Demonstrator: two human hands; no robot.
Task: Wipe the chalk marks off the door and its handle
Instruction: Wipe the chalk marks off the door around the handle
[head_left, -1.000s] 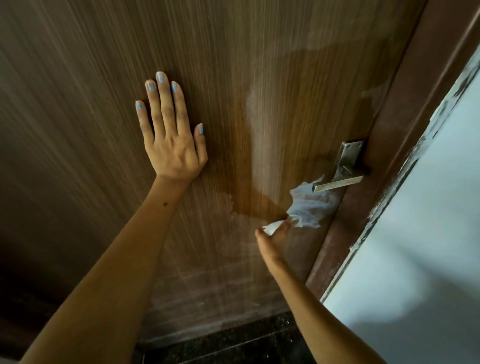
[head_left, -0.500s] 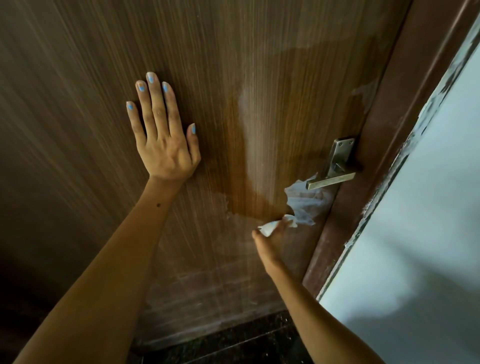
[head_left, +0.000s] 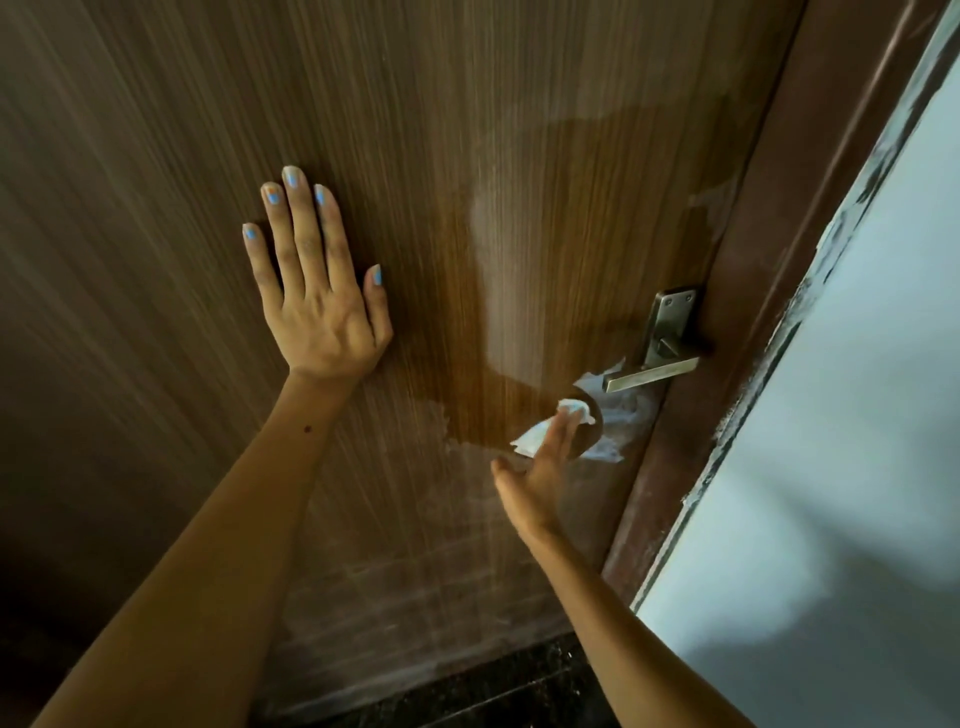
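Shifted lower under the handle (head_left: 652, 373), right hand (head_left: 535, 478) pressing cloth (head_left: 550, 431) with straight fingers, left hand (head_left: 317, 291) flat on door (head_left: 519, 156); next, wiping the lever itself.

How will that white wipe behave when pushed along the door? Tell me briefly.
The white wipe looks crumpled and thin, so it will probably flop and bunch rather than stay flat. Under the right hand its loose corners likely drag. It seems light, apt to slip free near the handle.
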